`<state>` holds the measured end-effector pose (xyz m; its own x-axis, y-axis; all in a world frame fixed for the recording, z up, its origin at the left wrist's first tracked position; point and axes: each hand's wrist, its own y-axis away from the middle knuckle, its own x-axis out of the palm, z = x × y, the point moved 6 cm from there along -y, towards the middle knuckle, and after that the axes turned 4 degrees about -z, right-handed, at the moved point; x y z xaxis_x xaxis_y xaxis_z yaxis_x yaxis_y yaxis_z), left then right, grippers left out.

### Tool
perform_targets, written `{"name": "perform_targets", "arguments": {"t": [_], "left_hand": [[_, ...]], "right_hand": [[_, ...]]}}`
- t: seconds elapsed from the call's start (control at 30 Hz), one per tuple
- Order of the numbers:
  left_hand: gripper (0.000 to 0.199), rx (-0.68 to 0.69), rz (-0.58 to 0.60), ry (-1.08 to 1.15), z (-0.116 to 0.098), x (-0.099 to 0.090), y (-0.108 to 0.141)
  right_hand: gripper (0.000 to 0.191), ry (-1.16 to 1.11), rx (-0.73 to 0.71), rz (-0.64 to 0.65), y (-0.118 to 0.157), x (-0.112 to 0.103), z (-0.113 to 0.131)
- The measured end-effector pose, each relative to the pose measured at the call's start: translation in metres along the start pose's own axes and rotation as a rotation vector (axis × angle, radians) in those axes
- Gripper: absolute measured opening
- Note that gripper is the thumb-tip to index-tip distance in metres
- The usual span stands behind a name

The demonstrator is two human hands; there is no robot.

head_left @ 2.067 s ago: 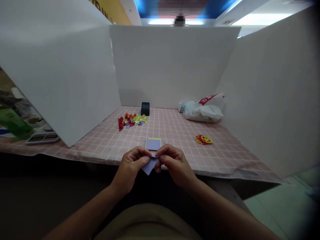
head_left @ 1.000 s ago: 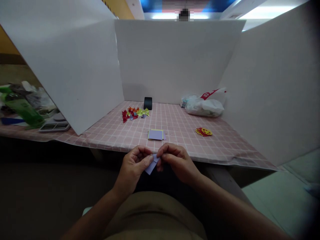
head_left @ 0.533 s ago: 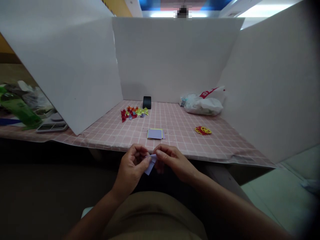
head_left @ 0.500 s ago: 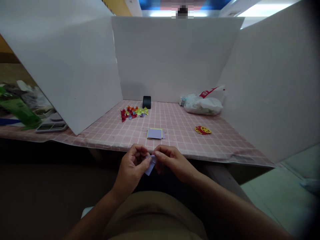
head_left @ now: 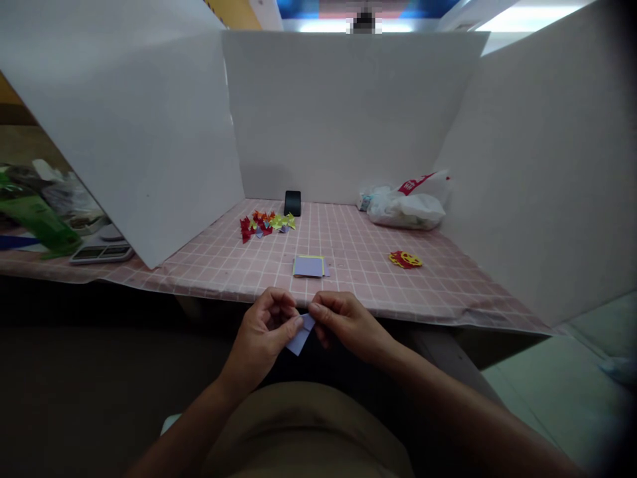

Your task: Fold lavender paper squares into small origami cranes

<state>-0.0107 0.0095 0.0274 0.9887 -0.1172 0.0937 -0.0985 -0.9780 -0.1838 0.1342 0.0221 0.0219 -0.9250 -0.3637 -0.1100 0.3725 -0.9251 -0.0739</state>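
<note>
White boards [head_left: 343, 113] are walling in the desk [head_left: 358, 285], whose pink-checked top is stretching away from the person. Off its near edge, the left hand [head_left: 266, 333] and the right hand [head_left: 351, 325] are holding a small piece of purple paper [head_left: 299, 341] between them. The left hand is pinching it under the thumb, fingers curled behind; the right hand is gripping its two o'clock corner, the tips narrowly closed, while the free point is hanging towards six o'clock.

Compared with half a second ago, the right fingertips are sitting slightly further towards three o'clock, and more of the paper's face is showing. An overlapping edge is crossing its upper part, so the work seems to be going on at a fold there (whether the crease is pressed flat, I cannot tell).

At twelve o'clock from the hands, a paper stack [head_left: 308, 267] is lying untouched, purple on top with yellow showing beneath. Folded pieces [head_left: 266, 226] are clustering at eleven o'clock, and red and yellow cutouts [head_left: 405, 259] are lying at two o'clock.

As for containers, a plastic bag [head_left: 408, 211] is slumping at one o'clock, bulging with something its white film is hiding. Towards ten o'clock, beyond the left board, a green bottle [head_left: 37, 216] is leaning beside a scale [head_left: 102, 253]; its contents are staying unclear.
</note>
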Motion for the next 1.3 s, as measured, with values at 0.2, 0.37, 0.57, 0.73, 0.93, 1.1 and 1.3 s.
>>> {"name": "perform_targets", "arguments": {"t": [0.2, 0.37, 0.57, 0.73, 0.93, 1.1, 1.3], "left_hand": [[0.021, -0.037, -0.001, 0.042, 0.01, -0.003, 0.0], [0.018, -0.074, -0.008, 0.147, 0.021, -0.007, 0.0], [0.019, -0.061, 0.033, 0.172, 0.027, -0.017, -0.009], [0.011, 0.101, 0.117, 0.0, 0.009, -0.011, -0.008], [0.019, -0.119, 0.047, 0.04, 0.023, -0.02, -0.004], [0.019, -0.219, 0.069, 0.0, 0.03, -0.019, 0.0], [0.02, -0.195, 0.046, -0.014, 0.028, -0.018, 0.001]], "right_hand": [[0.032, -0.046, 0.045, 0.033, 0.0, 0.006, -0.004], [0.032, -0.15, 0.09, 0.005, -0.001, 0.006, -0.006], [0.036, -0.503, 0.232, 0.065, -0.007, 0.011, -0.022], [0.036, -0.606, 0.315, 0.186, -0.005, 0.029, -0.037], [0.044, -0.178, 0.026, -0.013, -0.007, 0.015, -0.015], [0.034, -0.159, -0.013, -0.009, -0.006, 0.018, -0.01], [0.025, -0.028, -0.094, -0.04, -0.003, 0.018, -0.01]]}}
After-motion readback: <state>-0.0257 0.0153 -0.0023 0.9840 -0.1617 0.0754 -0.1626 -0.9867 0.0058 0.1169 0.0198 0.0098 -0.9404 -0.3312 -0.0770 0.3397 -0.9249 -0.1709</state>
